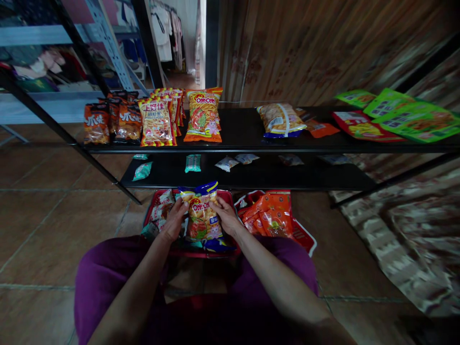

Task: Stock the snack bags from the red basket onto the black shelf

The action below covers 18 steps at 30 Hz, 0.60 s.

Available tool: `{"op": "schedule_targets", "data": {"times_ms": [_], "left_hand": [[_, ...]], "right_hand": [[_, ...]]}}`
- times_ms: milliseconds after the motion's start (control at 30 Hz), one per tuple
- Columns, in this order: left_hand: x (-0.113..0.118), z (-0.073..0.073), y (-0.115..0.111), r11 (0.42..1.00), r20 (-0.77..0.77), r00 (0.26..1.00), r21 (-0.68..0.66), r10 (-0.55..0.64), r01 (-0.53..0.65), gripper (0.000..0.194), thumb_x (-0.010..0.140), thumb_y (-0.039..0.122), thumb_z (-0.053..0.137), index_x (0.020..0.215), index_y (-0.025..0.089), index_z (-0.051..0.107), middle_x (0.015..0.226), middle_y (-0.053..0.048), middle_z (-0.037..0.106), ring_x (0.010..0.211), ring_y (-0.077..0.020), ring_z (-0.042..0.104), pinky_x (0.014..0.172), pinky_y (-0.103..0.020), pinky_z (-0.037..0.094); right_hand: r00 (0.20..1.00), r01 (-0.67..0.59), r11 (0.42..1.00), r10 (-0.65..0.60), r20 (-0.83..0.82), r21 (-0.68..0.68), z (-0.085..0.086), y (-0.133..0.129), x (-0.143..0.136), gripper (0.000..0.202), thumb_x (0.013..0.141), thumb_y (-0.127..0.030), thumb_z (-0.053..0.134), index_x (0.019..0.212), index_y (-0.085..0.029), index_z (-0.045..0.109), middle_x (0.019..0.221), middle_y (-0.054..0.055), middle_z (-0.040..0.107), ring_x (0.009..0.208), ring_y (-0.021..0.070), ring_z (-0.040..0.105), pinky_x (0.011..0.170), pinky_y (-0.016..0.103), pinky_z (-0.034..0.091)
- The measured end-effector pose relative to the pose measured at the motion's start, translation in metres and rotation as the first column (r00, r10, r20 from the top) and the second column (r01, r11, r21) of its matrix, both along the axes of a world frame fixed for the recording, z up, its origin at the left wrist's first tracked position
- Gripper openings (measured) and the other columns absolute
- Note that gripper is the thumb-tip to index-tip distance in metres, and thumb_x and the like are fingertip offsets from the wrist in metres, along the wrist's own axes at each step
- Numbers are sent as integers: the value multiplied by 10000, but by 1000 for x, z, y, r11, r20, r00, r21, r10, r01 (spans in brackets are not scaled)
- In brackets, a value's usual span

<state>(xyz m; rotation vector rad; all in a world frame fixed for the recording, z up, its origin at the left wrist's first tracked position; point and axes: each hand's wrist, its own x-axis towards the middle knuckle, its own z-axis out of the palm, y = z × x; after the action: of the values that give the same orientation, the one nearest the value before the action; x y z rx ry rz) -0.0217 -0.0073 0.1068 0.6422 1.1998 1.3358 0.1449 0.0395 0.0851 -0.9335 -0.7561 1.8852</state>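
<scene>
Between my two hands is a yellow and blue snack bag [203, 218], held upright above a red basket [230, 196]. My left hand [175, 221] grips its left edge, and my right hand [227, 215] grips its right edge near the top. In the basket below lie small white-and-brown packets [161, 211] and teal packets, partly hidden by the bag and my hands. Another blue and yellow bag end [217, 246] shows beneath the held one.
A black shelf [237, 129] ahead bears brown bags [129, 123], yellow-red bags [157, 122], an orange bag [203, 115], a lying snack bag [278, 120] and green packs [419, 117]. Small packets [193, 163] lie on the lower shelf. A second basket [304, 238] holds orange packs [275, 213].
</scene>
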Motion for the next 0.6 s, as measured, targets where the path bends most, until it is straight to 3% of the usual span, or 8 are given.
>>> {"op": "schedule_targets", "data": {"times_ms": [100, 233, 400, 600], "left_hand": [[10, 11, 9, 997, -65, 995, 33, 78, -76, 379, 671, 433, 692, 955, 194, 620, 967, -55, 687, 953, -225, 628, 834, -337, 483], [25, 12, 12, 965, -33, 966, -42, 257, -258, 369, 629, 452, 712, 861, 195, 584, 769, -5, 683, 794, -205, 658, 742, -327, 506], [30, 4, 6, 976, -50, 976, -35, 214, -216, 367, 627, 439, 714, 872, 198, 586, 752, 7, 688, 738, -190, 659, 682, -299, 509], [31, -3, 4, 974, -54, 973, 5, 226, -226, 305, 643, 437, 700, 807, 203, 593, 692, 31, 657, 665, -163, 641, 675, -295, 501]], "right_hand": [[999, -36, 996, 37, -14, 76, 3, -3, -2, 465, 585, -363, 787, 998, -259, 602, 930, -10, 720, 832, 195, 673, 778, 334, 516], [993, -116, 983, 116, 12, 142, 7, -2, 2, 367, 646, -402, 745, 968, -269, 627, 957, -11, 711, 887, 184, 654, 784, 306, 501], [996, 29, 999, -32, 89, 31, 1, 8, 9, 280, 674, -476, 702, 834, -250, 662, 835, -25, 715, 811, 147, 649, 713, 257, 484], [985, 158, 984, -163, 53, 82, -2, 10, 4, 285, 628, -439, 736, 774, -200, 682, 755, 14, 724, 743, 188, 662, 691, 303, 498]]}}
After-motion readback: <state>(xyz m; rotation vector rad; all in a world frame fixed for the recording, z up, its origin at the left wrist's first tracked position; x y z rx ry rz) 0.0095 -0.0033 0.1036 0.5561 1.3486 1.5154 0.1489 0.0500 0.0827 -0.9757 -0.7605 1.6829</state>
